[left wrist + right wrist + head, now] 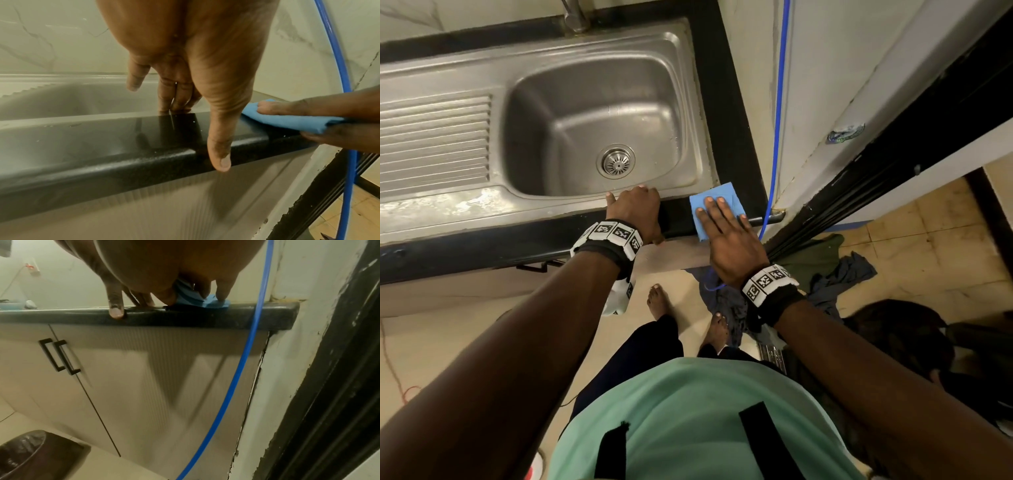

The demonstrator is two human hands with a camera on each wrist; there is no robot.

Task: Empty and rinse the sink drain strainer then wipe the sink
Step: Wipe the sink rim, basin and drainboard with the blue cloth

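Observation:
The steel sink [585,113] is set in a black counter [726,120]. Its round metal drain strainer [617,161] sits in the drain hole at the basin's bottom. My left hand [637,205] [197,91] rests on the counter's front edge, fingertips on the sink rim and thumb hanging over the front. My right hand [726,226] [320,110] holds a folded blue cloth [722,192] [287,121] [213,302] on the counter's front right corner. Its fingers lie on top and the thumb is under the fold.
A ribbed drainboard [434,137] lies left of the basin, and the tap's base [576,17] stands behind it. A blue hose [777,120] runs down the right wall past the corner. Cabinet doors with black handles [59,356], a lined bin [24,454] and clothes [835,274] are below.

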